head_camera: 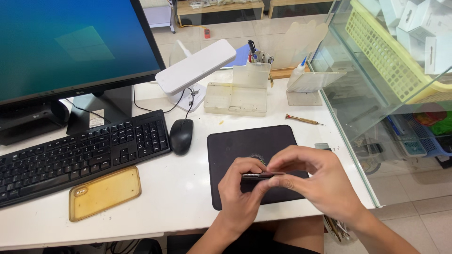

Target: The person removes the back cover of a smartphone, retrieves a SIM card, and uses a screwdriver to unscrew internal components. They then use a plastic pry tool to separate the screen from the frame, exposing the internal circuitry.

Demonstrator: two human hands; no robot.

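Blue monitor screen (70, 44), white boxes (416, 21)

Your body, as listed from the head camera, placed against the black mat (254, 160):

- Left hand (240, 195): bare. No ring, no glove, no watch that shows. Nails short. It lies at the mat's near edge.
- Left forearm: bare to the frame's bottom edge, no sleeve in view, nearer you than the mat.
- Right hand (315, 176): bare, no ring, no glove. It lies at the mat's right near corner.
- Right forearm: bare, no sleeve or wristband, right of the mat.
- Lap: dark garment below the mat, a bare knee beside it.
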